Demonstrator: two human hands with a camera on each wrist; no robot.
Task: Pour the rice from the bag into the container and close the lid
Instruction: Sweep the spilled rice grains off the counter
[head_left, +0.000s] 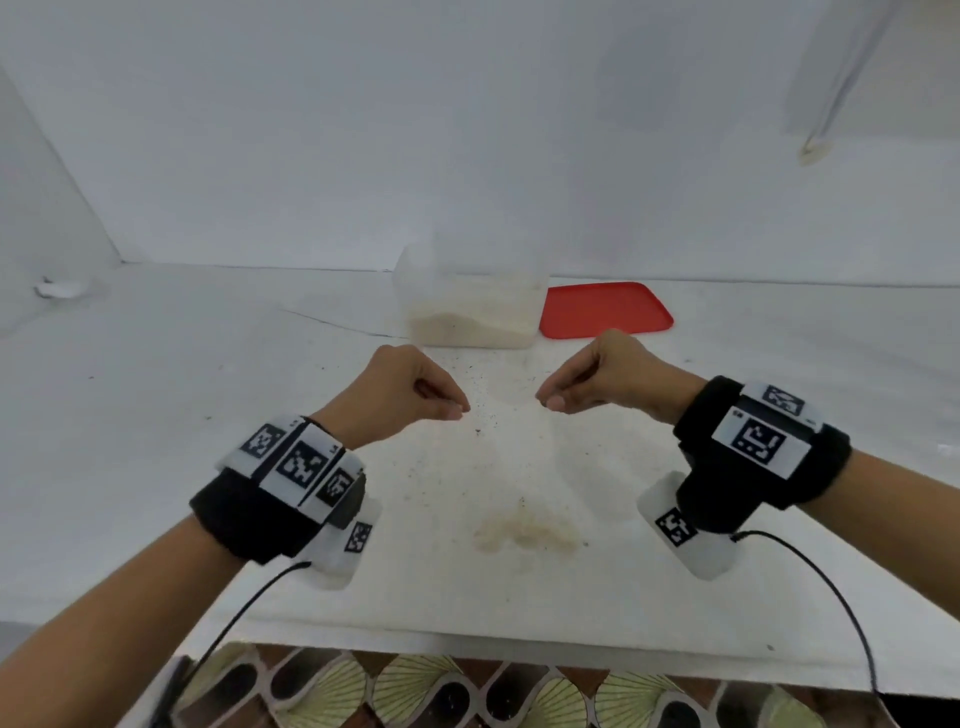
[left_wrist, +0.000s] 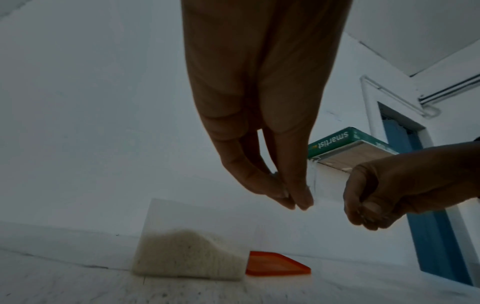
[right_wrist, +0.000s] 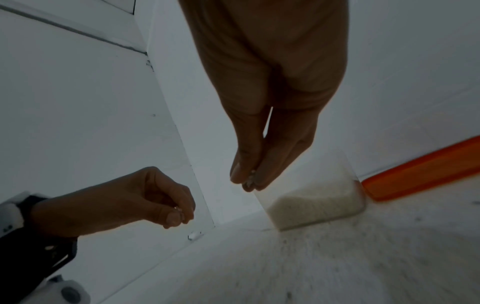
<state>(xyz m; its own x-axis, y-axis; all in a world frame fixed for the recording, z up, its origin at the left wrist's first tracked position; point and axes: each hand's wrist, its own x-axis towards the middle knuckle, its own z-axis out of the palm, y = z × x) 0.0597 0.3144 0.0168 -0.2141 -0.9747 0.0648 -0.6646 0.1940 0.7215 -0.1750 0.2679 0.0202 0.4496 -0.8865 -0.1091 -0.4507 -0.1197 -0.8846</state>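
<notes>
A clear container (head_left: 470, 312) with a sloped heap of rice stands open at the back of the white table (head_left: 208, 389). Its red lid (head_left: 605, 309) lies flat just to its right. My left hand (head_left: 457, 410) and right hand (head_left: 550, 400) hover side by side in front of the container, each with thumb and fingertips pinched. In the left wrist view a thin clear film, the bag (left_wrist: 313, 181), shows at my left hand's fingertips (left_wrist: 301, 197). The bag is almost invisible in the head view. A small patch of rice (head_left: 524, 532) shows below, between my wrists.
Dark specks are scattered over the table before the container. A small white crumpled object (head_left: 62, 286) lies at the far left by the wall. Patterned tiles (head_left: 467, 691) show beyond the table's front edge. A green box (left_wrist: 335, 142) and a blue door (left_wrist: 428, 226) stand to the right.
</notes>
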